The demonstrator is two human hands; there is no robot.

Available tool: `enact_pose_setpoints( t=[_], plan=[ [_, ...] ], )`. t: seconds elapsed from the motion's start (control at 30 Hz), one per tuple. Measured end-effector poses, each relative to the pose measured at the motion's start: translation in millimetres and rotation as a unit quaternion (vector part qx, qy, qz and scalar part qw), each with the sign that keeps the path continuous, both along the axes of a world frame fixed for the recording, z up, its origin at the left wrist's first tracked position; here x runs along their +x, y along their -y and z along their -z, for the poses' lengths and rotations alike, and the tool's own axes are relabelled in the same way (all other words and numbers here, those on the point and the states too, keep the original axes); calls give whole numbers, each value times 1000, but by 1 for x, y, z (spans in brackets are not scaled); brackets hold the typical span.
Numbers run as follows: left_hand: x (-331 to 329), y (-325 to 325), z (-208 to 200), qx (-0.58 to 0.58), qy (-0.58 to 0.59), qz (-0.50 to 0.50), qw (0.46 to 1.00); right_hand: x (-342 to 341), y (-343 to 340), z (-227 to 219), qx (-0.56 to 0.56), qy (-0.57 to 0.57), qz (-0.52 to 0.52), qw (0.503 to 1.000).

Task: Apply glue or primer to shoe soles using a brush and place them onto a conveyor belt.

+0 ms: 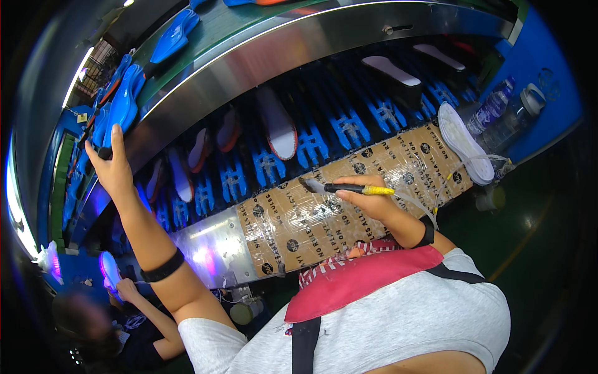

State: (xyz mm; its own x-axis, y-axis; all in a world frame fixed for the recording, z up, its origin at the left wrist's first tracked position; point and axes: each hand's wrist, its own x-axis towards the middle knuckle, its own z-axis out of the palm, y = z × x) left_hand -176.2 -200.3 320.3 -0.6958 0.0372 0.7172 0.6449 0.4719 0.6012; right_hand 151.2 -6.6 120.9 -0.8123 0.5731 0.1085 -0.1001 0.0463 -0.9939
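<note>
The right hand (367,198) grips a brush (339,187) over the taped cardboard bench (299,230); the left hand (111,167), fingers spread, reaches blue soles (121,103). Looking away, the brush may smear the cardboard.

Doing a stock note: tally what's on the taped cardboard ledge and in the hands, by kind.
Brush, in the right hand: 1
White sole on the cardboard: 1
Clear bottles at its far end: 2
Blue sole, reached by the left hand: 1
Total: 5
</note>
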Motion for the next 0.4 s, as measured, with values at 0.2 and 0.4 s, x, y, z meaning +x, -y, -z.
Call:
enact_pose_setpoints(
  t=[0.2,0.4],
  plan=[
    [-67,-6,-20,-162,5,-109,981,3,-3,5,16,3,6,1000],
    [-75,-38,-37,-300,60,-201,931,-4,-7,16,8,-20,-5,1000]
  ],
)
